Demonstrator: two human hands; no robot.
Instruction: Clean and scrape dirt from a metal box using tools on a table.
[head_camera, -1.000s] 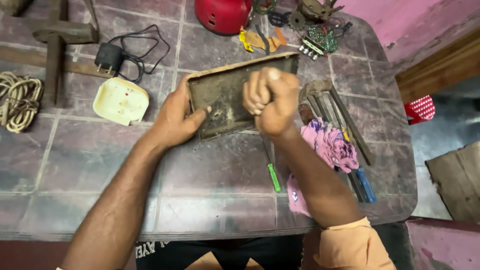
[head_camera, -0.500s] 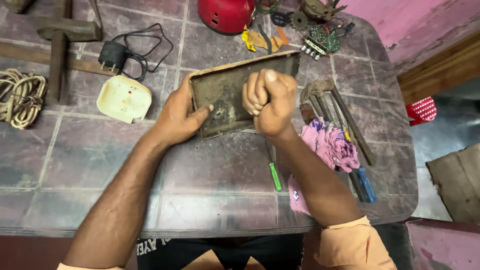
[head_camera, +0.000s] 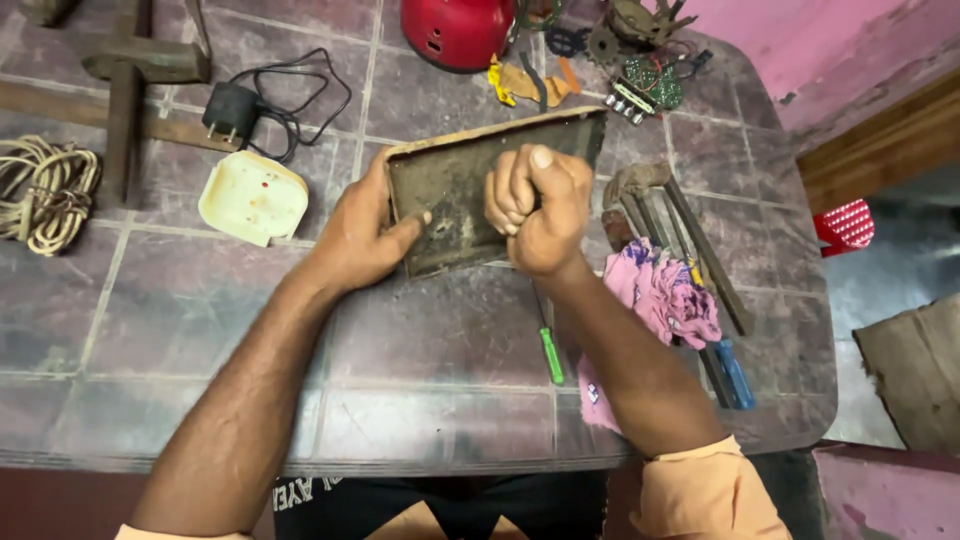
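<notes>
A dusty dark rectangular panel (head_camera: 455, 175) with a wooden rim lies tilted on the tiled table. My left hand (head_camera: 360, 235) grips its left edge, thumb behind the rim and fingers spread on its face. My right hand (head_camera: 535, 205) is clenched in a tight fist over the panel's right half, thumb on top. Nothing shows sticking out of the fist, and what it may enclose is hidden. A green-handled screwdriver (head_camera: 550, 355) lies on the table just below the fist, beside my right forearm.
A cream plastic cover (head_camera: 252, 197) and a black adapter with its cord (head_camera: 232, 110) lie left of the panel. Coiled rope (head_camera: 45, 195) is at the far left. A pink cloth (head_camera: 665, 290) and long tools (head_camera: 700, 260) lie to the right, a red helmet-like dome (head_camera: 455, 30) and small parts behind.
</notes>
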